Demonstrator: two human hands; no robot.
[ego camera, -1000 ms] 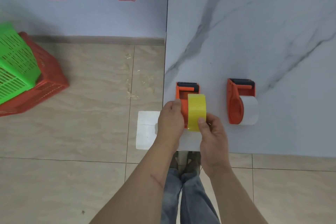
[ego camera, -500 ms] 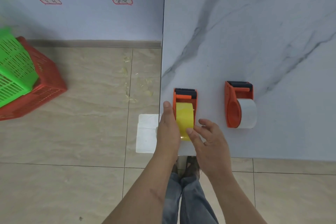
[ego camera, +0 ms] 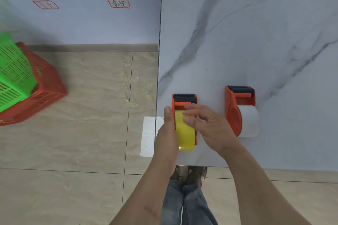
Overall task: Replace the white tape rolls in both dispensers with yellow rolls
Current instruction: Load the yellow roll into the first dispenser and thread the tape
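Observation:
Two orange tape dispensers stand near the front left of the marble table (ego camera: 256, 42). The left dispenser (ego camera: 184, 101) holds a yellow roll (ego camera: 185, 133). My left hand (ego camera: 167, 129) grips this dispenser along its left side, thumb up by the front. My right hand (ego camera: 206, 124) reaches over from the right, its fingertips on the top of the yellow roll near the dispenser's front. The right dispenser (ego camera: 234, 109) stands apart and holds a white roll (ego camera: 249, 123).
A white sheet (ego camera: 148, 137) lies on the tiled floor beside the table's left edge. Green and red plastic crates (ego camera: 23, 86) are stacked at the far left by the wall. Yellowish tape scraps (ego camera: 128, 93) litter the floor. My legs show below the table's front edge.
The yellow roll went from my right hand's grip onto the left dispenser. My right hand then moved forward, from the roll's near end to its top near the dispenser's front.

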